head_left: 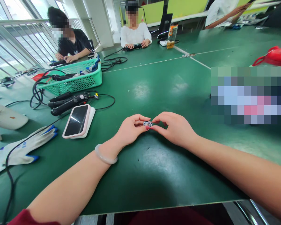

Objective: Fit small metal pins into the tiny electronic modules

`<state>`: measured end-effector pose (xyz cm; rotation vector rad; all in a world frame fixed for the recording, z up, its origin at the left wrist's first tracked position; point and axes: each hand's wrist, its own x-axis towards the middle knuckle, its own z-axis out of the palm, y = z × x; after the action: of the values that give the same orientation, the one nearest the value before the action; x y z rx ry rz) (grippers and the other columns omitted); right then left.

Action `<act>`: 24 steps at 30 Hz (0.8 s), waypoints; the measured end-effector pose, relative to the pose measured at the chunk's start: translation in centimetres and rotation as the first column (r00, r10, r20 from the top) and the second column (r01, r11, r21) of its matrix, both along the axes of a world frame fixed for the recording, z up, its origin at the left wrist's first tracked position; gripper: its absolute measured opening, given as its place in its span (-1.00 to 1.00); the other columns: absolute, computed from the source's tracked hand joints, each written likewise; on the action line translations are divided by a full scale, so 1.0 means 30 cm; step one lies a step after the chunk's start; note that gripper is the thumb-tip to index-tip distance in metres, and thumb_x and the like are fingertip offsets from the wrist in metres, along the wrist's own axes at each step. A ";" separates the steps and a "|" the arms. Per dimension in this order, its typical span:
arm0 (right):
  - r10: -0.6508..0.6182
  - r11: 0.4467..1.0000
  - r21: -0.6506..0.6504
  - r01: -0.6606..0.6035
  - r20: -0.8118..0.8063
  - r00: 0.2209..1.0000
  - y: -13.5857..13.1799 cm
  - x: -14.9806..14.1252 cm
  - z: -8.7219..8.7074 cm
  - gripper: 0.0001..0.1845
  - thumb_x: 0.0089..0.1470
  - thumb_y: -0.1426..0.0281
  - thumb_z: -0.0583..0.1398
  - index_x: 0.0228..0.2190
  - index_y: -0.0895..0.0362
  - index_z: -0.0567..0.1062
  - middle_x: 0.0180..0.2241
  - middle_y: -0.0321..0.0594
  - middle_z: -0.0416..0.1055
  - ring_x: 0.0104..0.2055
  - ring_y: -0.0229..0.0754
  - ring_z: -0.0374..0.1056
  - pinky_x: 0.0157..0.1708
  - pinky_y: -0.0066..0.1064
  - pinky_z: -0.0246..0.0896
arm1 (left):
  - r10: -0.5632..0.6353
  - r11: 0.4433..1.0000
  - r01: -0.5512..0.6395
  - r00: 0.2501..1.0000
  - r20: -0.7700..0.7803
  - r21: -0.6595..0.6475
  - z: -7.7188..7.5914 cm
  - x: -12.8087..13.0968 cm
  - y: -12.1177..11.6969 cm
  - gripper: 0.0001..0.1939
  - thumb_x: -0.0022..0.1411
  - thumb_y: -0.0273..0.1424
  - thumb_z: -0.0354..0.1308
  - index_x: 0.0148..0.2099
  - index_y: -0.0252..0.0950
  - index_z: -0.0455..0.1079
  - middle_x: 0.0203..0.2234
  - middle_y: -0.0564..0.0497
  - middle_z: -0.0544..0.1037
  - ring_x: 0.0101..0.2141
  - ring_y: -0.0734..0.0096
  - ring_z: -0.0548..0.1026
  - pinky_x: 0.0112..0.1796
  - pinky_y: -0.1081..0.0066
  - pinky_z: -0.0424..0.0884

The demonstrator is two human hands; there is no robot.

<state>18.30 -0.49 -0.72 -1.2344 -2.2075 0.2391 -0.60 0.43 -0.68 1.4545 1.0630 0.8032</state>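
Over the green worktop [140, 90], front and centre | small silvery piece [147, 124], left grip [128, 129] pinching it, thumb and fingers | right grip [175, 128] narrow, nipping its other end!

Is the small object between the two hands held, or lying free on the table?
Held: the left hand pinches the small object between thumb and fingers.

Office with lime-green partitions [187, 8]

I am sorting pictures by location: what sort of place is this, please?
Probably a shared office or workroom: several people are at a large green table, a basket on it holds black gear, and yellow-green panels stand behind.
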 end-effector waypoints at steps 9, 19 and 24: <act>0.028 0.972 0.227 -0.066 0.169 0.985 -0.008 -0.013 -0.011 -0.75 0.14 0.23 0.14 -0.40 0.11 0.52 -0.40 -0.22 0.50 -0.34 -0.19 0.36 -0.34 -0.37 0.17 | -0.025 0.975 0.071 0.976 0.215 -0.213 0.017 0.011 -0.014 -0.68 -0.04 -0.47 0.31 -0.15 -0.35 0.48 -0.29 -0.06 0.60 -0.27 0.42 0.54 -0.04 0.31 0.37; 0.021 0.947 0.307 -0.097 0.241 0.970 0.003 -0.001 -0.024 -0.67 0.16 0.14 0.10 -0.33 0.11 0.53 -0.36 -0.21 0.52 -0.31 -0.18 0.38 -0.32 -0.37 0.18 | 0.072 0.996 -0.071 0.997 0.015 -0.050 0.017 -0.026 0.019 -0.64 0.06 -0.45 0.19 -0.04 -0.35 0.44 -0.15 -0.11 0.56 -0.25 0.38 0.54 -0.09 0.29 0.42; -0.017 0.979 0.203 -0.021 0.184 0.983 0.015 0.015 -0.023 -0.72 0.13 0.15 0.14 -0.33 0.08 0.53 -0.40 -0.27 0.50 -0.35 -0.22 0.39 -0.34 -0.39 0.19 | 0.409 0.854 -0.131 0.767 -0.494 0.504 0.014 -0.131 0.078 -0.67 0.14 -0.47 0.05 -0.05 -0.30 0.47 -0.17 -0.13 0.55 -0.12 0.19 0.48 0.01 0.19 0.30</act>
<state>18.74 -0.05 -1.40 -1.1813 -2.3224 -0.1047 -4.52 2.78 -0.25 2.0495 1.6819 0.8620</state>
